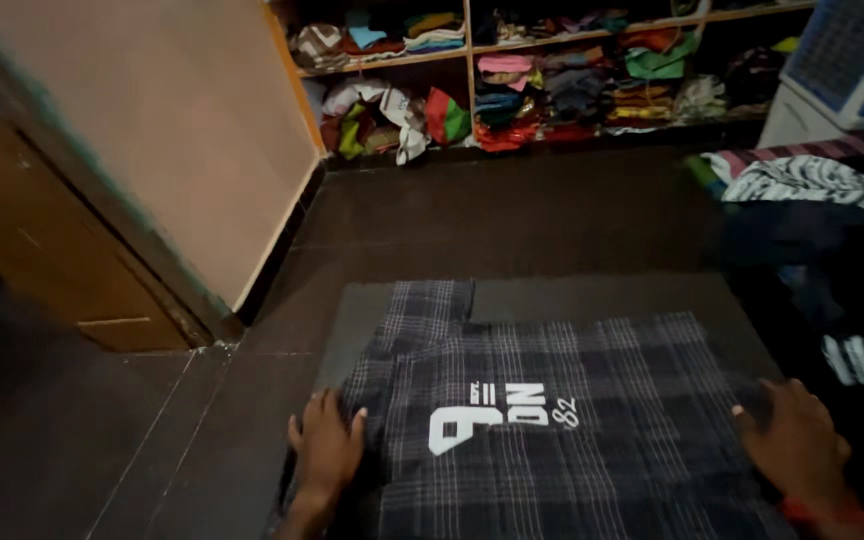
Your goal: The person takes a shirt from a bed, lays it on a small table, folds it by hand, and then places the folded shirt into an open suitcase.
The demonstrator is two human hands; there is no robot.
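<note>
**Dark plaid shirt spread flat, both hands pressing its edges**

The floor (512,215) is dark and fills most of the view, with a wall (182,130) running off toward 10 o'clock. At 12 o'clock stand shelves (552,45) packed with folded and loose clothes in many colours. At 3 o'clock lies a pile (812,200) of unsorted garments, a striped one on top.

In the middle, toward 6 o'clock, a grey mat (572,295) lies on the floor, and on it the shirt (552,420), dark plaid with white print, lies flat and largely smooth. One sleeve (422,305) points up toward 11 o'clock.

The left hand (326,445), at 7 o'clock, rests open and flat, fingers spread, on the shirt's left edge; its grip closes on nothing. The right hand (797,440), at 4 o'clock, lies likewise open and flat on the right edge, holding nothing.

As I judge it, the spreading and smoothing is about done; no fold shows yet in the body, so any folding is left, and the pile at 3 o'clock waits untouched.
</note>
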